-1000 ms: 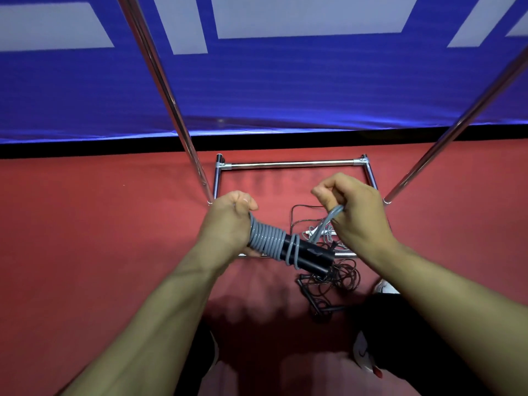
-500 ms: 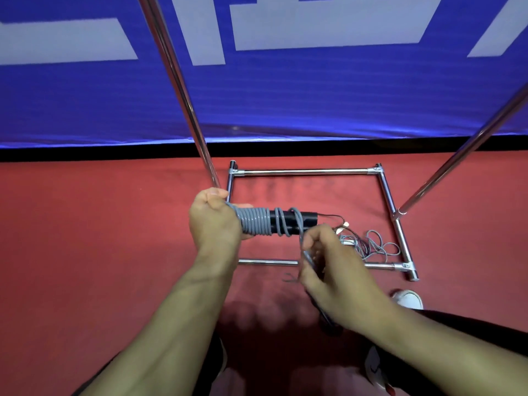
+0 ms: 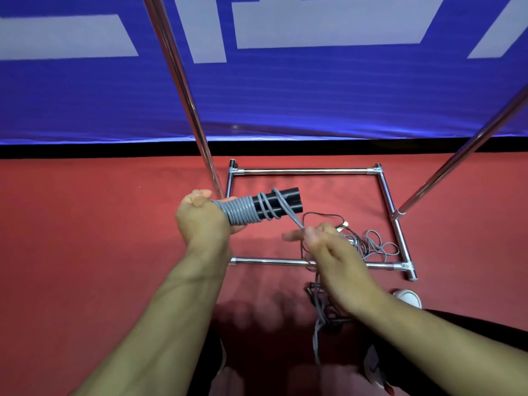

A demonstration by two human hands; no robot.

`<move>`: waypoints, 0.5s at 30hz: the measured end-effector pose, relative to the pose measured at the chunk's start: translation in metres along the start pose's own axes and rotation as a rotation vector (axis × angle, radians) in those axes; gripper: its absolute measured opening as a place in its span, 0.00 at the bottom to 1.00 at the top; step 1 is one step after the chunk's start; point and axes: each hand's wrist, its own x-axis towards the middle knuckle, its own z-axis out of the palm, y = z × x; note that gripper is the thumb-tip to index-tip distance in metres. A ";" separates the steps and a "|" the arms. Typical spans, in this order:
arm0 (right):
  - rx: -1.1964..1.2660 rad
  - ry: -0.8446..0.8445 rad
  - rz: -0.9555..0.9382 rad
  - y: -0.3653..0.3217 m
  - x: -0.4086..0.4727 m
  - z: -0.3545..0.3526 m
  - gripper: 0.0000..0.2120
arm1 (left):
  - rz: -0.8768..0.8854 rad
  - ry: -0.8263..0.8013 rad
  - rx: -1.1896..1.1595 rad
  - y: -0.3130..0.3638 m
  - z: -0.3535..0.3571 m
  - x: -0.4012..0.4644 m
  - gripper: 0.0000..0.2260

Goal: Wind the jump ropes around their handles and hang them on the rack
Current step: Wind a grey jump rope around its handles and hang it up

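My left hand (image 3: 201, 221) grips the near end of two black jump rope handles (image 3: 285, 202) held side by side, pointing right and slightly up. Grey rope (image 3: 243, 214) is coiled tightly around them next to my fist, with looser turns further out. My right hand (image 3: 328, 247) pinches the free grey strand just below and right of the handles. The rest of that rope trails down past my right wrist. More rope (image 3: 374, 244) lies tangled on the floor inside the rack base (image 3: 303, 171).
The chrome rack's two uprights (image 3: 183, 90) rise left and right of my hands from a rectangular base on the red floor. A blue banner (image 3: 285, 95) hangs behind. My white shoe (image 3: 408, 297) stands beside the base's near right corner.
The handles tilted from level to pointing up and right. My right hand rose from below the handles and drew the strand over them, adding another loose turn.
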 end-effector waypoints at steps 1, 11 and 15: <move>-0.168 -0.067 -0.068 -0.001 0.000 -0.003 0.16 | 0.000 -0.016 0.011 0.000 0.001 -0.001 0.11; 0.441 -0.121 0.418 0.002 -0.004 0.017 0.14 | -0.051 -0.166 0.043 -0.010 0.014 -0.022 0.11; 0.427 -0.061 0.351 0.001 0.001 0.015 0.19 | -0.037 -0.157 0.031 -0.002 0.009 -0.021 0.11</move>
